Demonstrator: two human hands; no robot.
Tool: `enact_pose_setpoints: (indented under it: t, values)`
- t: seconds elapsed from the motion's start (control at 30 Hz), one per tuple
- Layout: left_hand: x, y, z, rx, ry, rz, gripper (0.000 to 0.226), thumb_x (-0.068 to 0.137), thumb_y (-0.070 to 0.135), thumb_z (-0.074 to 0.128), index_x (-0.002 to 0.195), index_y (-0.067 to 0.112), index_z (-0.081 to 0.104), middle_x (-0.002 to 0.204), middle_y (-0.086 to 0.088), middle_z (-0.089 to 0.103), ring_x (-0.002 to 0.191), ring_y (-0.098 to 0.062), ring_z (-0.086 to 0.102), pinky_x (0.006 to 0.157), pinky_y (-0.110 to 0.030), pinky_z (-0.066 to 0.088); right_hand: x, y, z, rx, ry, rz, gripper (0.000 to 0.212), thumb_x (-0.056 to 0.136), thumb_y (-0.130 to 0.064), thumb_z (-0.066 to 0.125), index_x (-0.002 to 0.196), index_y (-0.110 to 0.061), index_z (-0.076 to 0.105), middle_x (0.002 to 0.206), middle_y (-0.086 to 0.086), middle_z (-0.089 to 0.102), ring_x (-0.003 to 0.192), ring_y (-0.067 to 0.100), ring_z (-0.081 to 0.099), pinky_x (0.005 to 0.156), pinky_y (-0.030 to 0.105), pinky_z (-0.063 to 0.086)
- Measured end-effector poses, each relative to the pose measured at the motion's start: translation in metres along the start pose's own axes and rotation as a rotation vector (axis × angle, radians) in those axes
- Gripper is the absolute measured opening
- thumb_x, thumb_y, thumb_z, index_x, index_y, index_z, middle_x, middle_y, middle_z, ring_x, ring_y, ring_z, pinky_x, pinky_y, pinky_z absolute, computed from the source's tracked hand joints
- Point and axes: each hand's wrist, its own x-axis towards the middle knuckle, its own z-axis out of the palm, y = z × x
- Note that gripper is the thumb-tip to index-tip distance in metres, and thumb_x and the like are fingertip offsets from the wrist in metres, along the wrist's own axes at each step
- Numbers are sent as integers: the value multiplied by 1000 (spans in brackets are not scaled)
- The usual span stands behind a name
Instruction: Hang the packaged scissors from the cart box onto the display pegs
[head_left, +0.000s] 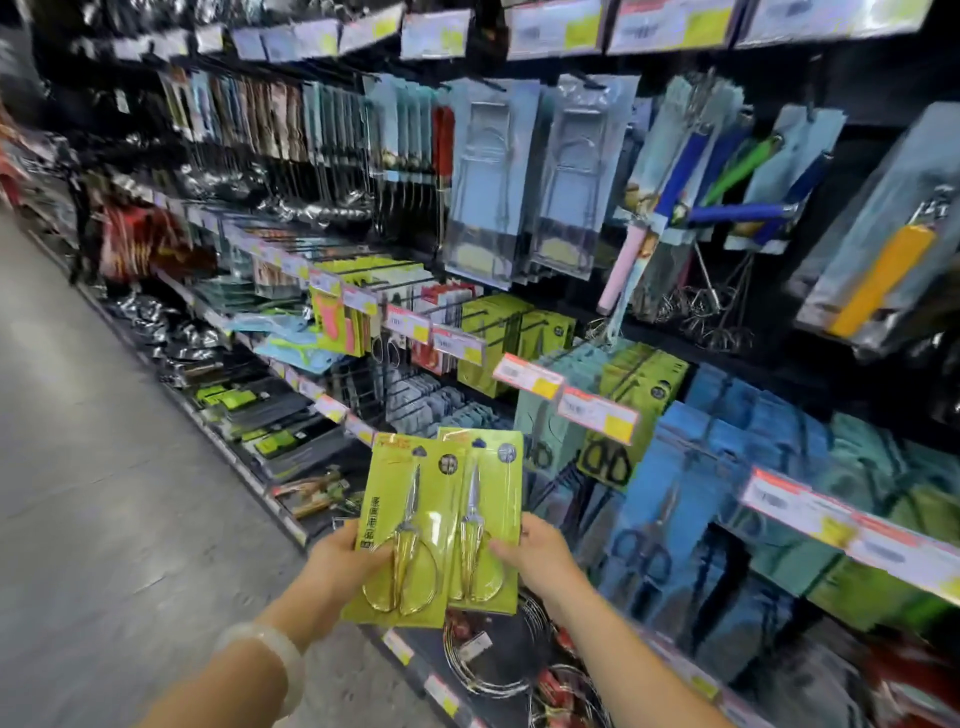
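Two lime-green scissor packs with gold-handled scissors are held up side by side in front of the shelving. My left hand (347, 561) grips the left pack (402, 525) at its lower left edge. My right hand (540, 556) grips the right pack (488, 509) at its right edge. Their hang holes point upward. Matching green packs (501, 332) hang on pegs further up the display, and more green packs (631, 410) hang to the right. The cart box is out of view.
Blue scissor packs (691, 499) fill the pegs to the right. Orange and yellow price tags (597, 413) stick out on the peg ends. Kitchen tools hang above. The grey aisle floor (93, 467) runs along the left. Wire racks (498, 660) lie below my hands.
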Motion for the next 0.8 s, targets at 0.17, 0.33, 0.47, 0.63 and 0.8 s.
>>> enact_pose_setpoints:
  t: [0.17,0.33,0.47,0.63,0.8]
  values:
    - [74,5,-12,39,-100,-16,15,84,7,67,99,8,64,97,-12,70,89,-27,64,85,-37,50,48,-4,13,-9,81,58,15,88,-4,61,97,-15,60,101,5,67,81,16,62,73,26,54]
    - [181,-3,-27,165,-225,-23,34,67,42,76,96,25,69,94,-2,75,91,-27,69,88,-48,54,96,-12,33,-22,222,107,14,88,-16,63,99,-8,60,98,6,66,80,15,59,66,22,48]
    - [251,9,-43,208,-350,-26,60,46,54,76,97,24,69,93,-5,75,90,-32,70,84,-53,54,134,-27,60,34,334,182,17,87,-17,64,103,-12,62,104,5,68,85,17,64,75,28,54]
    - [272,68,-71,280,-435,62,15,83,25,69,95,17,70,93,-8,74,92,-29,68,88,-44,54,171,-54,86,61,424,211,9,88,-8,60,94,-15,60,100,6,67,83,17,62,74,29,53]
    - [306,74,-85,309,-544,72,21,84,16,69,105,13,68,97,-7,74,92,-26,68,87,-41,54,190,-72,90,40,516,210,26,88,-11,61,114,-6,58,108,8,66,95,20,62,86,31,50]
